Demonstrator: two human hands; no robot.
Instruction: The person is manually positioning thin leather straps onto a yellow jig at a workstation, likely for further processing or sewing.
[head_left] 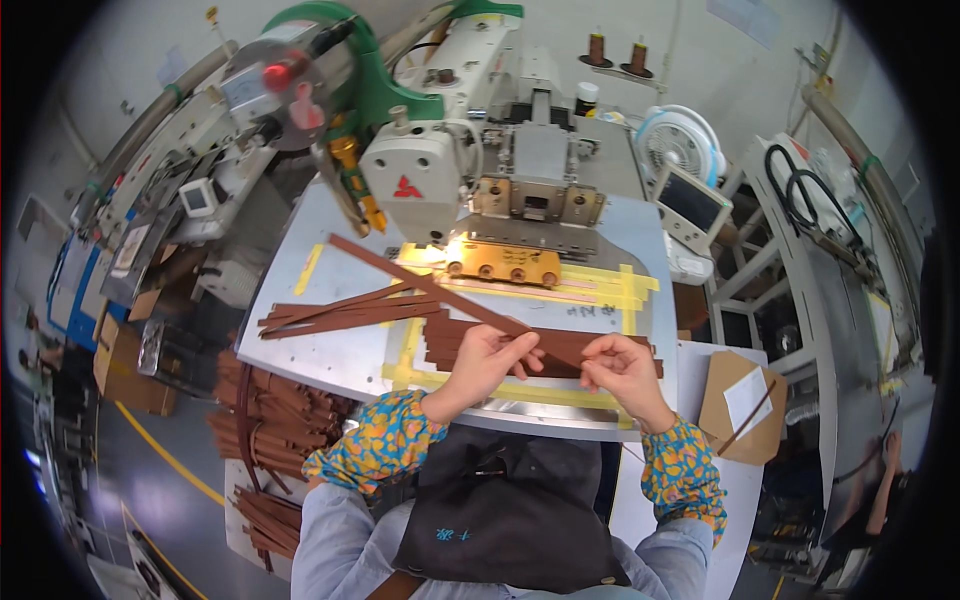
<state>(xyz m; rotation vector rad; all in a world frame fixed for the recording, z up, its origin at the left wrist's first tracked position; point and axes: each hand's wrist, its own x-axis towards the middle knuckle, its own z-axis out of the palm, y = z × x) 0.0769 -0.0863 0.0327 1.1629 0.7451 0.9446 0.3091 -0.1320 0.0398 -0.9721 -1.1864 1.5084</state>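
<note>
A long brown strip (pixel 430 289) runs slantwise from the sewing machine's left side down to my hands. My left hand (pixel 488 362) is closed on it, thumb and fingers pinching it near its lower part. My right hand (pixel 622 372) pinches the same strip close to its near end. Beneath my hands lies a stack of brown strips (pixel 450 343) on the white worktable, partly hidden by them. Several looser strips (pixel 335 317) fan out to the left of the stack. Just beyond, a brass-coloured clamp block (pixel 505 263) sits under the machine head (pixel 408 165), lit by a lamp.
Yellow tape (pixel 630 300) marks the white tabletop (pixel 290 358). Bundles of brown strips (pixel 270 420) are piled below the table's left edge. To the right are a control screen (pixel 692 203), a small fan (pixel 678 145) and a brown card piece (pixel 742 405) with white paper.
</note>
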